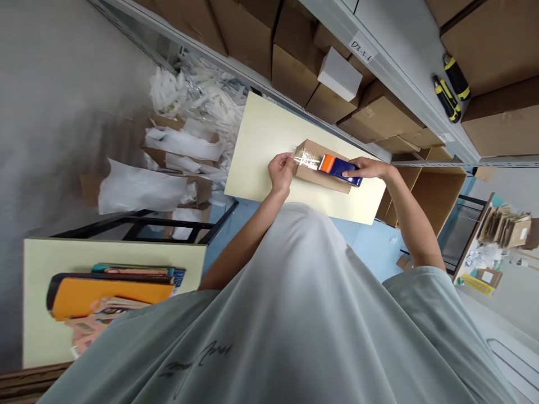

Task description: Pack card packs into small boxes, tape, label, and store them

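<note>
A long brown cardboard box [323, 182] lies at a slant on the pale yellow tabletop [256, 143]. My right hand [366, 168] grips a flat dark blue object with an orange end [332, 165] over the box; its exact kind is unclear. Shiny clear plastic film [308, 159] lies between that orange end and my left hand [281, 171]. The left fingers are pinched at the film's edge, beside the box's left end.
Shelves with brown cartons [295, 73], a small white box [340, 74] and yellow-black cutters [447, 98] rise beyond the table. White packing material [197, 92] and opened cartons [204, 188] stand left. Another table [36, 280] carries an orange folder [112, 296].
</note>
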Demonstrator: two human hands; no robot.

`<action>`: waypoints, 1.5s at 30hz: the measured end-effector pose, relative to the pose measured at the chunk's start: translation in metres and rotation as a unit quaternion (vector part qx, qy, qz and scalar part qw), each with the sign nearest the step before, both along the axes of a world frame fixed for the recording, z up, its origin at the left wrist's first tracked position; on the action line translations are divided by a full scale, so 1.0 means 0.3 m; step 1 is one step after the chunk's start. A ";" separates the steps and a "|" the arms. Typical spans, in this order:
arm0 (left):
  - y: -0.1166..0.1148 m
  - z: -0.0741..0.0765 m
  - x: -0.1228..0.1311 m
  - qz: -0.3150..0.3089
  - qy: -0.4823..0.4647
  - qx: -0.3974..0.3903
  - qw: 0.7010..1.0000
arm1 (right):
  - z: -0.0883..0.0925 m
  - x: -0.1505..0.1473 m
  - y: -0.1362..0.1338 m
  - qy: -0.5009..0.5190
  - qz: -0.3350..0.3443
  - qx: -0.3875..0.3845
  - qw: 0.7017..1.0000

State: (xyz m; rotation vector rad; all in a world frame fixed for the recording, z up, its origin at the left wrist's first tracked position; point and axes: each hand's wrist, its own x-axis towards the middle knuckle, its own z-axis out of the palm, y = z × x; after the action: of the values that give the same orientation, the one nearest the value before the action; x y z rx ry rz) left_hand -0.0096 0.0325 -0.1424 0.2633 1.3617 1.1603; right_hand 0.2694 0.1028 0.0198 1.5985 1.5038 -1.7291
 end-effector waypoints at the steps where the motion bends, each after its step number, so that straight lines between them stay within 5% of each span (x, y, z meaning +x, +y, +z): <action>1: 0.003 -0.009 0.000 0.000 0.008 -0.004 1.000 | -0.006 -0.003 0.002 0.002 -0.003 0.000 1.000; 9: 0.013 -0.081 0.006 0.002 0.018 -0.042 0.999 | -0.019 -0.048 0.010 -0.025 0.010 0.021 0.999; 17: 0.015 -0.135 0.010 -0.122 0.112 -0.033 0.986 | -0.055 -0.054 -0.025 -0.034 0.007 0.051 0.998; 24: 0.004 -0.105 -0.047 -0.104 0.236 0.025 0.966 | -0.060 -0.077 -0.046 -0.035 0.026 0.053 0.998; 30: -0.009 -0.040 -0.010 -0.184 0.283 0.029 0.941 | -0.052 -0.076 -0.053 -0.028 0.054 0.069 0.996; 37: 0.000 -0.070 0.030 -0.132 0.357 0.013 0.925 | -0.060 -0.085 -0.061 0.010 0.074 0.078 0.994; 41: 0.024 -0.092 0.037 -0.115 0.378 0.017 0.918 | -0.036 -0.035 -0.039 0.027 0.091 0.071 0.993; 45: 0.038 -0.104 0.038 -0.120 0.387 0.012 0.914 | 0.022 0.156 -0.054 0.014 0.112 0.065 0.992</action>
State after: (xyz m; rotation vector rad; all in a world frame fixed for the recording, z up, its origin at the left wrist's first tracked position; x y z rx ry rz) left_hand 0.0017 0.0440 -0.1737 0.9586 1.9290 0.8859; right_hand 0.3162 0.0867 0.0264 1.4075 1.7664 -1.5645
